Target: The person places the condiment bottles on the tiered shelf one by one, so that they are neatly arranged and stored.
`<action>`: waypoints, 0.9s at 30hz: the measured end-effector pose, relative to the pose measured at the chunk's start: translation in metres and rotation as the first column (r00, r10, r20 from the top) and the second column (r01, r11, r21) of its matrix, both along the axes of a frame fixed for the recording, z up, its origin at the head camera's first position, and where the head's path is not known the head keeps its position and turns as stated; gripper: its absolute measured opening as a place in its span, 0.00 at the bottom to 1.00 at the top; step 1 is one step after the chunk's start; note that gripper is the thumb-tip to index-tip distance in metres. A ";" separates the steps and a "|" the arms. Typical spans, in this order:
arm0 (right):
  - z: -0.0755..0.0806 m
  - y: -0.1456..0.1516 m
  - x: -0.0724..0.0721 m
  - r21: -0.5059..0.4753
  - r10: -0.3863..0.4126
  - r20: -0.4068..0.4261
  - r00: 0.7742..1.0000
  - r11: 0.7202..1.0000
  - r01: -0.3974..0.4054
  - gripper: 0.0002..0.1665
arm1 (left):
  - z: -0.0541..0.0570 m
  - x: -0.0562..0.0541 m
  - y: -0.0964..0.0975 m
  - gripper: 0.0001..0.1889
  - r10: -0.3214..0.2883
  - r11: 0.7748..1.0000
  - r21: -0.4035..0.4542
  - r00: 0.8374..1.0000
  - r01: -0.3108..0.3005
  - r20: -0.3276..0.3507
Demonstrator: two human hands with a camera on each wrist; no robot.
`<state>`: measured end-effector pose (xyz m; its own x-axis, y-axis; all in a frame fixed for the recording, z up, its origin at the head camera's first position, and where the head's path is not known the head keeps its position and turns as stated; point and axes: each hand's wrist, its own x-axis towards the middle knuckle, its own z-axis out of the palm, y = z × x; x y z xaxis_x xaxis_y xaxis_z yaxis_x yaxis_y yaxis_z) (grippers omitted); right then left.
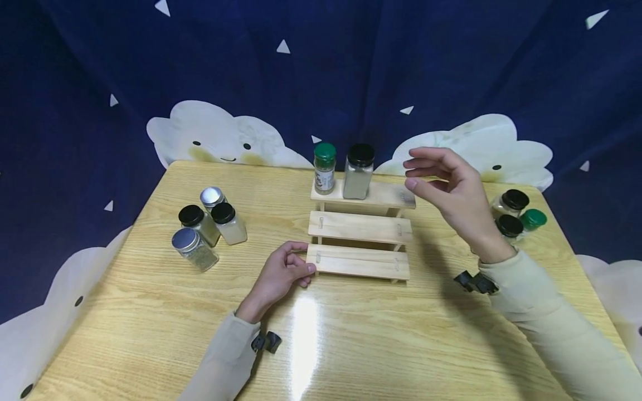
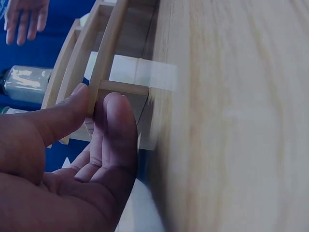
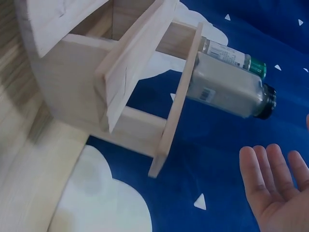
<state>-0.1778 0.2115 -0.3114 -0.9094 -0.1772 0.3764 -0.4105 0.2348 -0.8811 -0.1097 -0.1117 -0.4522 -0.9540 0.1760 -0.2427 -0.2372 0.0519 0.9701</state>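
Note:
A three-tier wooden rack (image 1: 358, 226) stands mid-table. My left hand (image 1: 285, 270) pinches the left end of its lowest shelf, thumb on top and fingers beneath, as the left wrist view shows. On the top shelf, a green-capped spice jar (image 1: 324, 174) stands at the left end, and a taller black-capped jar (image 1: 358, 177) stands beside it; both are upright. My right hand (image 1: 451, 195) hovers in the air to the right of the top shelf, apart from the jars. Its fingers are loosely bent with nothing between them.
Several jars cluster on the left, among them a silver-capped jar (image 1: 195, 249) and a black-capped jar (image 1: 229, 223). At the right edge stand more jars, including a green-capped one (image 1: 533, 219), partly behind the right forearm. A dark blue curtain (image 1: 341, 72) hangs behind the table.

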 end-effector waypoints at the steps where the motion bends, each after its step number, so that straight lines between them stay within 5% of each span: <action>1: 0.001 0.003 0.002 -0.001 -0.002 0.000 1.000 1.000 0.002 0.25 | 0.000 0.000 0.000 0.25 0.000 1.000 -0.003 1.000 0.000 -0.002; 10: 0.005 0.032 0.018 0.037 -0.047 -0.024 0.999 0.998 0.047 0.26 | -0.001 -0.001 -0.001 0.26 0.004 1.000 -0.014 1.000 -0.004 0.012; 20: 0.005 0.071 0.023 -0.118 -0.049 -0.031 0.998 0.992 0.045 0.28 | -0.002 0.000 -0.001 0.26 -0.008 1.000 0.000 1.000 0.008 0.008; 27: 0.003 0.097 0.031 0.027 -0.179 -0.057 0.982 0.983 0.181 0.27 | -0.001 -0.001 -0.001 0.27 -0.012 1.000 0.008 1.000 0.012 0.007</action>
<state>-0.1465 0.3086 -0.3080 -0.9061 -0.0250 0.4224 -0.4054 0.3370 -0.8497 -0.1103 -0.1124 -0.4531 -0.9500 0.1894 -0.2480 -0.2435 0.0470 0.9687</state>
